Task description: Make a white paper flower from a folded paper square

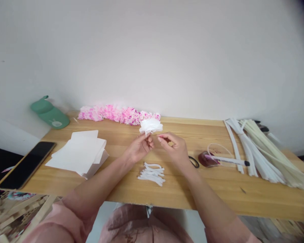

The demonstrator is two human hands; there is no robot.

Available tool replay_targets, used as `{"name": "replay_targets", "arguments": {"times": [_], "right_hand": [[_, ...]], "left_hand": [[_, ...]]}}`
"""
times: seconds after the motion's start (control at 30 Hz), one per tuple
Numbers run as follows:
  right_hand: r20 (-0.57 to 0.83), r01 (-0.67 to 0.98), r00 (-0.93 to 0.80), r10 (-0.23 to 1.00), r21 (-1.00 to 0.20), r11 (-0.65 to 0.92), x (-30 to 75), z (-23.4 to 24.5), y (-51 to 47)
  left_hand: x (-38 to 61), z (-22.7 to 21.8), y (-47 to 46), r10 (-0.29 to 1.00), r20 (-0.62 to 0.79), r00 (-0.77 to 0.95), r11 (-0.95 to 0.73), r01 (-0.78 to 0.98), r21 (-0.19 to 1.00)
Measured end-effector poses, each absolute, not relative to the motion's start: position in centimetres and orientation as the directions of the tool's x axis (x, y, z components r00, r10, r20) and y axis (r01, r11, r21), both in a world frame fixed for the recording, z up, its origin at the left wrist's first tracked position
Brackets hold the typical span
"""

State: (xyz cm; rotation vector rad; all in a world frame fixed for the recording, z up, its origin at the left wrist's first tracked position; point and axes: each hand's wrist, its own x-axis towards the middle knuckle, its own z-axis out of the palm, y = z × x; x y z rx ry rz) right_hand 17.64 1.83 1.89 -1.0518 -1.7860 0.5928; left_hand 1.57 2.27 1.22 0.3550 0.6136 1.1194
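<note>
My left hand (139, 149) pinches the underside of a white crinkled paper flower (151, 125), its ruffled top facing up. Just to the right, my right hand (176, 148) has its thumb and index finger pressed together, level with the flower's base. Whatever thin thing is in that pinch is too small to make out. Below both hands lies a small pile of short white strips (151, 174) on the wooden table (126, 194). Behind the flower stretches a row of pink and white ruffled flowers (114, 114) along the wall.
White paper sheets (76, 152) and a phone (27, 164) lie on the left, near a green bottle (50, 113). Black scissor handles (194, 162), a dark red pot (205, 160), a marker (228, 159) and bundles of long white strips (255, 152) occupy the right.
</note>
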Motion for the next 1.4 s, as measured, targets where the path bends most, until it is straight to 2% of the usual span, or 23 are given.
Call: {"name": "replay_targets", "arguments": {"times": [0.1,0.27,0.5,0.6,0.77,0.97,1.1,1.27,1.33,1.4], "right_hand": [[0.481,0.388,-0.19,0.856,-0.764,0.515,17.6,1.8,1.9],[0.403,0.419,-0.142,0.904,-0.803,0.424,17.6,1.8,2.1],[0.299,0.165,-0.156,0.942,-0.932,0.323,17.6,1.5,2.6],[0.289,0.127,-0.138,0.947,-0.943,0.306,17.6,1.5,2.7],[0.303,0.112,-0.137,0.943,-0.941,0.319,17.7,1.6,2.6],[0.291,0.144,-0.106,0.951,-0.942,0.304,17.8,1.6,2.5],[0.3,0.171,-0.039,0.953,-0.938,0.302,17.9,2.0,2.3],[0.345,0.214,0.076,0.936,-0.922,0.323,18.3,2.7,2.0],[0.453,0.333,0.061,0.889,-0.849,0.41,18.5,3.0,1.8],[0.611,0.474,-0.029,0.791,-0.688,0.549,18.6,3.2,1.8]], "left_hand": [[1.7,1.1,2.1,0.927,-0.241,0.286,0.374,-0.699,0.61],[2.2,1.1,1.9,0.968,-0.171,0.184,0.251,-0.652,0.716],[2.4,1.3,1.9,0.996,-0.06,0.069,0.086,-0.492,0.866],[2.4,1.0,1.9,0.999,-0.03,0.013,0.033,-0.447,0.894],[2.4,1.4,1.8,0.999,-0.045,-0.011,0.036,-0.425,0.905],[2.4,2.2,1.7,0.999,-0.019,-0.028,0.008,-0.345,0.939],[2.1,2.0,1.9,0.997,-0.075,0.021,0.078,-0.354,0.932],[1.3,1.5,2.4,0.96,-0.193,0.203,0.273,-0.525,0.806],[1.1,1.5,2.4,0.946,-0.226,0.231,0.319,-0.558,0.766],[1.0,1.6,2.4,0.934,-0.251,0.253,0.352,-0.545,0.761]]}}
